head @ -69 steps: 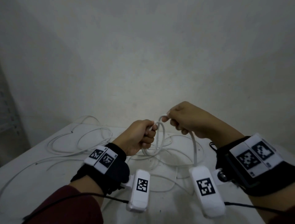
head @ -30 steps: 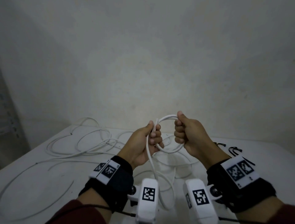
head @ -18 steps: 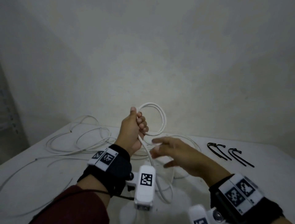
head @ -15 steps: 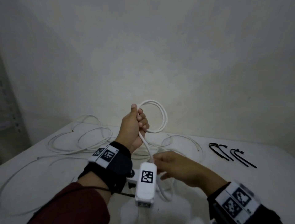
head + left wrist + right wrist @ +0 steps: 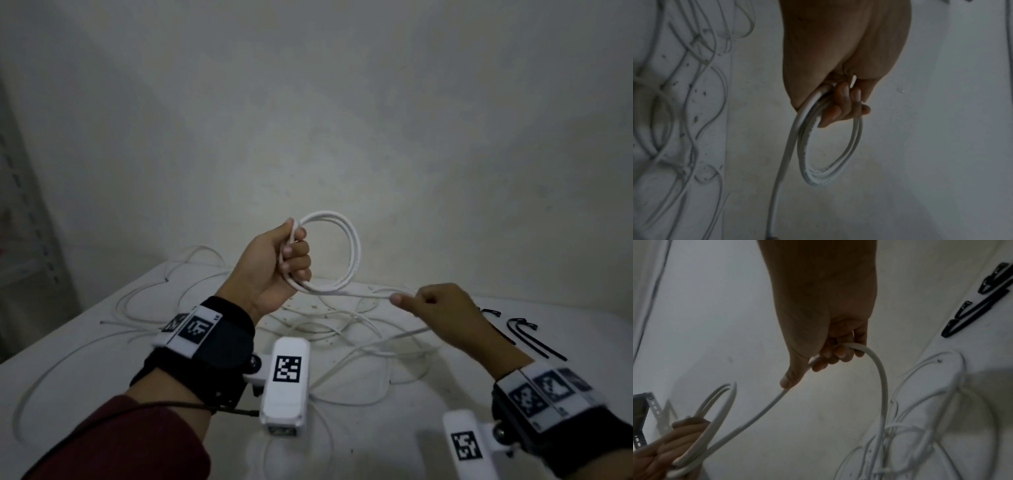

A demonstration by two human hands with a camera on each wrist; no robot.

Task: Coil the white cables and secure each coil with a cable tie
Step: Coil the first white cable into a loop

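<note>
My left hand (image 5: pixel 284 260) is raised above the table and grips a small round coil of white cable (image 5: pixel 352 250), a few loops thick. The left wrist view shows the fingers curled through the coil (image 5: pixel 830 162). From the coil the free length of the same cable (image 5: pixel 359 295) runs right to my right hand (image 5: pixel 431 303), which grips it between thumb and curled fingers. In the right wrist view the cable (image 5: pixel 877 369) bends over the fingers and drops to the table. Black cable ties (image 5: pixel 524 337) lie on the table at the right.
Several loose white cables (image 5: pixel 164 301) sprawl in loops over the white table (image 5: pixel 85 359), tangled under and between my hands. A plain wall stands right behind the table. A metal shelf frame (image 5: pixel 30 240) is at the far left.
The left hand has lifted the coil higher and turned it upright. The right hand let go of the coil, dropped, took the free cable and has pulled it out to the right.
</note>
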